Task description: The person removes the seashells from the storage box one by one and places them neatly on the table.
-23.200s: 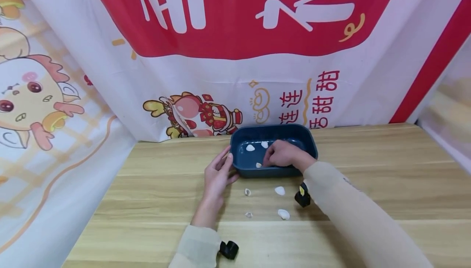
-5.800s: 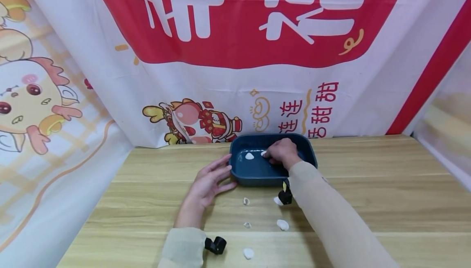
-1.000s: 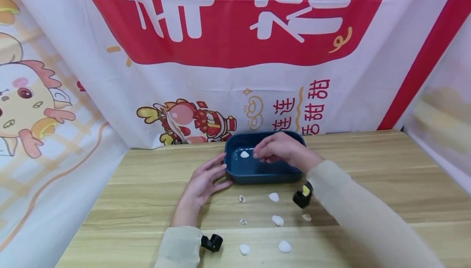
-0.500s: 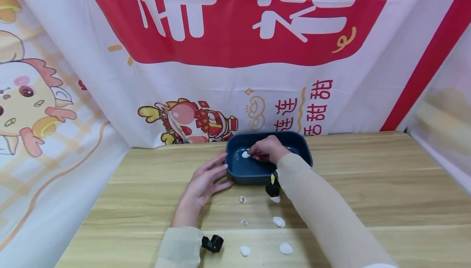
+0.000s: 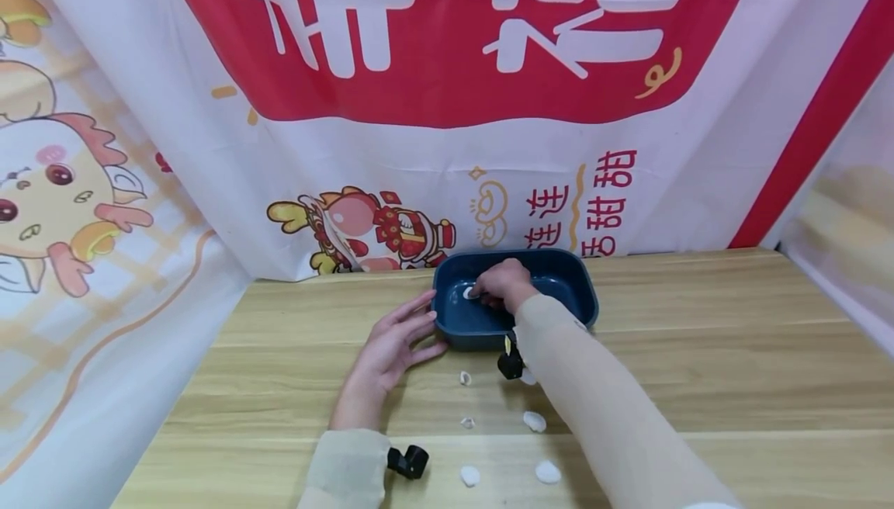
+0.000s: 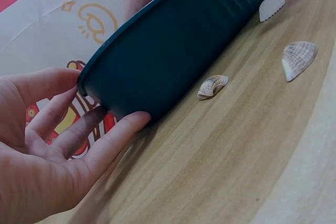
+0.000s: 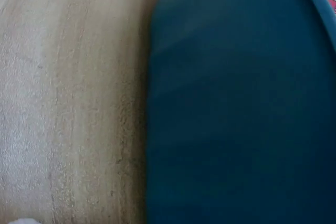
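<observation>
A dark blue rectangular basin (image 5: 475,341) stands on the wooden table against the cloth backdrop. Inside it, my right hand (image 5: 504,282) has its curled fingertips on a white seashell (image 5: 469,292), pinching the right edge and hiding part of it. My left hand (image 5: 389,347) rests its spread fingertips against the basin's left end; the left wrist view shows these fingers (image 6: 50,82) lightly bent at the rim and the thumb low on the wall. The basin's outer side (image 7: 236,103) fills much of the right wrist view, where the right hand's fingers are hidden.
Several shells lie in loose rows before the basin: small ones (image 5: 465,378) nearest the left hand, a ribbed white one (image 5: 534,421) and a smooth white one (image 5: 548,472) further right. My right sleeve (image 5: 594,400) crosses above the table. Printed cloth (image 5: 391,160) hangs behind.
My right hand has lowered into the basin and reached the white shell, which now looks tilted. Earlier, it took other shells out, and more lie on the table. The left hand stays at the basin.
</observation>
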Demonstrator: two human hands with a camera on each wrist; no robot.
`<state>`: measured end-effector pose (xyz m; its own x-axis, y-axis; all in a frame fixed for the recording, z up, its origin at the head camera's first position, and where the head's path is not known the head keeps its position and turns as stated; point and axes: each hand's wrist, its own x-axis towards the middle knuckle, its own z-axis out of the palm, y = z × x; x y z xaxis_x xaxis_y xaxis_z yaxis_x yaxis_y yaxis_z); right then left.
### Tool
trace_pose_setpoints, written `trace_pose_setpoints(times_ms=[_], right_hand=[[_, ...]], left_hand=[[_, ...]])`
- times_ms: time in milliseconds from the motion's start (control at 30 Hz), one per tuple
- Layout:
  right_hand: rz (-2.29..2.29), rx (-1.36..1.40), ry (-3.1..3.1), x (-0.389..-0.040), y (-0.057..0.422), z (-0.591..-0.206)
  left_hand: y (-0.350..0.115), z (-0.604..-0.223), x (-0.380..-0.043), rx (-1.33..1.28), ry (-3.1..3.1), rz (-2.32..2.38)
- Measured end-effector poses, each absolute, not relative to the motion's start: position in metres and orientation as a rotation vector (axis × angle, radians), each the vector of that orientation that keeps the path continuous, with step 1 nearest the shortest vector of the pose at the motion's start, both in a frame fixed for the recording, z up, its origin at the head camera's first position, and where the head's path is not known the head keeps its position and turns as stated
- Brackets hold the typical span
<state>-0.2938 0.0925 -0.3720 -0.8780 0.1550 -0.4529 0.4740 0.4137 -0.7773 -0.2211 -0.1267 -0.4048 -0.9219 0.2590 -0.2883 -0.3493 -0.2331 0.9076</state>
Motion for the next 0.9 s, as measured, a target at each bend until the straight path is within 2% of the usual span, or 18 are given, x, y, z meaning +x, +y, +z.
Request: trace_pose_setpoints(times_ms=[533,900], right_hand=[[-1.177,0.507,2.503,-0.308,0.084,-0.386],[-1.075,0.444,2.553,-0.301,0.082,-0.381]], left_hand=[[-0.128,-0.404,-0.219,-0.114,1.639,2.195],[-0.127,-0.405,-0.220,-0.108,1.657,2.195]])
